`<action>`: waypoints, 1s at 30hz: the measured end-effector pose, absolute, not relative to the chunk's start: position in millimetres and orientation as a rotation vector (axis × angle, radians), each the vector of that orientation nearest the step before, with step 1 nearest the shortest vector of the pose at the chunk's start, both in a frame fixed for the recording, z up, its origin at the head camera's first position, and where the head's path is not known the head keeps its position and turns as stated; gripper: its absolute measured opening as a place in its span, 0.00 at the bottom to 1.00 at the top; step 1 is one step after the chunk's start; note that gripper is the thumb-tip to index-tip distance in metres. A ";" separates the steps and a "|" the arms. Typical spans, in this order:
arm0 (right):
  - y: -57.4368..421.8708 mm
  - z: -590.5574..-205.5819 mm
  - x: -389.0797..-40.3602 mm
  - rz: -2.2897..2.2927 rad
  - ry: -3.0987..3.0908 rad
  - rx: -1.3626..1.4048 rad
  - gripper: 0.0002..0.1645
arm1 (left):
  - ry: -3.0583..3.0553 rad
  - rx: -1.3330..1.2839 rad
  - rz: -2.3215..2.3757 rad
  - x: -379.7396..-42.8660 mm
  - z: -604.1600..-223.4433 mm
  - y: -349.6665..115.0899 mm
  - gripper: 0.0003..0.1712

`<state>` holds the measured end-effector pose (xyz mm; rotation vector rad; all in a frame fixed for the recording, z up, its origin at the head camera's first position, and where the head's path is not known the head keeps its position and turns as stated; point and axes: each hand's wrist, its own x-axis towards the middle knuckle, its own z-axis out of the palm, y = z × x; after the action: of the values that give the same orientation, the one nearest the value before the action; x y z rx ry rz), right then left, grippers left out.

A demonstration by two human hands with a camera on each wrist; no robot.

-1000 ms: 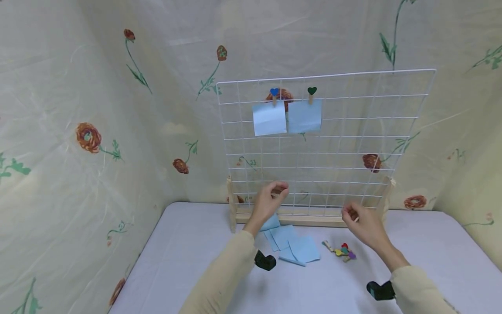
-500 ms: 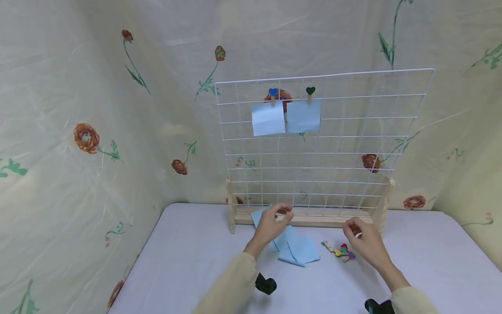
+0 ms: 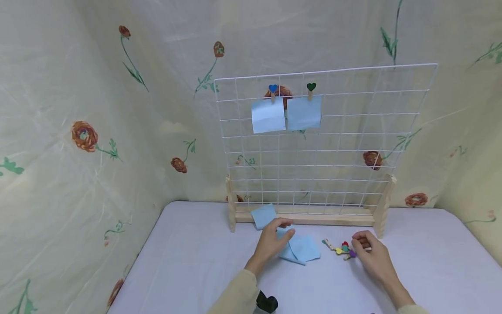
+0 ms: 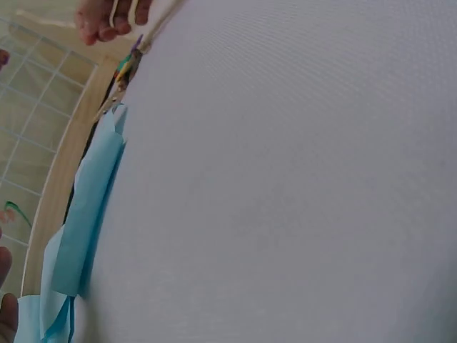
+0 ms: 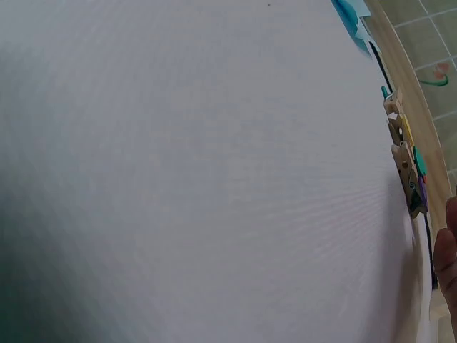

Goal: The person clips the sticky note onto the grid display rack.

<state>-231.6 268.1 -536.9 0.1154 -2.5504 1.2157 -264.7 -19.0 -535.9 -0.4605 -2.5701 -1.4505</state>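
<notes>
In the head view my left hand [image 3: 270,245] hovers over the loose light-blue paper sheets [image 3: 306,248], its thumb and fingers apart with nothing between them. Part of that pile is hidden behind the hand. One blue sheet [image 3: 263,215] lies separately, against the foot of the rack. My right hand [image 3: 374,258], fingers loosely bent and holding nothing, is just right of a small heap of wooden clothespins [image 3: 339,251] with coloured hearts. The right wrist view shows the clothespins [image 5: 405,171] lying on the table, fingertips [image 5: 445,250] close by.
A white wire grid [image 3: 333,144] stands in a wooden base [image 3: 306,218] at the table's back. Two blue sheets hang near its top, under a blue-heart clothespin [image 3: 273,90] and a green-heart clothespin [image 3: 311,89]. Flower-printed cloth [image 3: 176,109] surrounds the white table [image 3: 188,261].
Both hands have come down from in front of the grid, the left to the paper pile and the right beside the clothespins. The hanging sheets stay as they were.
</notes>
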 end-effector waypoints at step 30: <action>239.5 -563.6 -206.3 1.499 -2.296 -0.431 0.10 | -2.444 -0.450 -1.229 -232.1 -577.5 -13.6 0.16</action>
<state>-206.3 239.5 -563.6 -0.4313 -2.2957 1.4994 -232.1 -13.6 -577.5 -0.4502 -2.4444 -1.2290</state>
